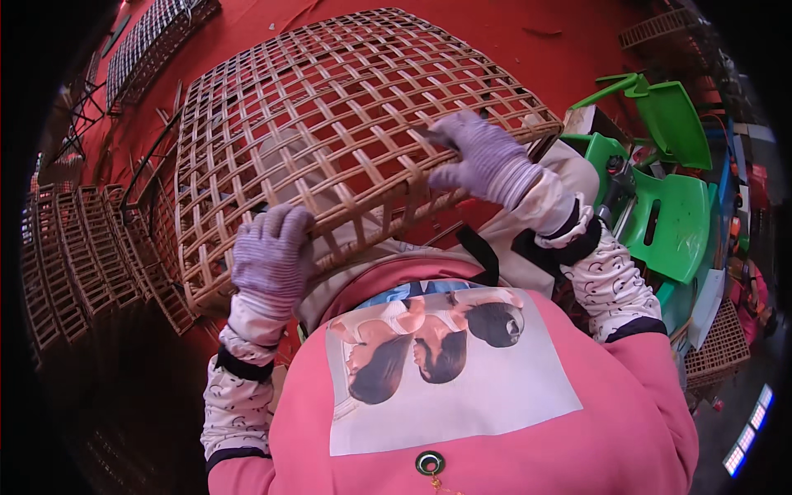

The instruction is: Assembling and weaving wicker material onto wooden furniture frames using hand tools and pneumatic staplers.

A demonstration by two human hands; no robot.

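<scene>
A large open-lattice rattan frame (pixel 330 124), brown and box-edged, lies tilted across my lap. My left hand (pixel 272 252), in a striped purple-grey knit glove, is closed over its near edge at the left. Further right along that edge is my right hand (pixel 487 161), gloved alike, with fingers and thumb bent around the lattice corner. Something small and dark shows at its fingertips, and I cannot make out what it is. Through the lattice my light trousers and the red floor are visible.
Stacked lattice pieces (pixel 82 256) stand at the left, with another long woven piece (pixel 153 49) at the far left. On the right are green plastic chairs (pixel 672 223) with a dark hand tool (pixel 615 186) lying among them. A woven basket (pixel 718 346) sits beyond them.
</scene>
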